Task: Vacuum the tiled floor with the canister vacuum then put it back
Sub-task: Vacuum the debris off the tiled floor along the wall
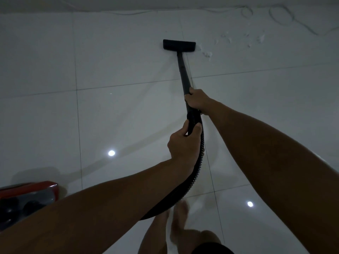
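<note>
A black floor nozzle (179, 45) is laid flat on pale glossy tiles (128, 110) — wand (183, 74) tilted, ribbed hose (197, 167) trailing; red canister (27, 198) lower left.

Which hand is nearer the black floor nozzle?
Right. The right hand grips the wand nearest the floor nozzle; the left hand holds the ribbed hose end farther back.

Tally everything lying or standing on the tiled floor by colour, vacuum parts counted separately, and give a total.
Black: 3 - floor nozzle, wand, ribbed hose
Red: 1 - canister vacuum
White: 2 - cord along the wall, patch of scattered debris
Total: 6
</note>
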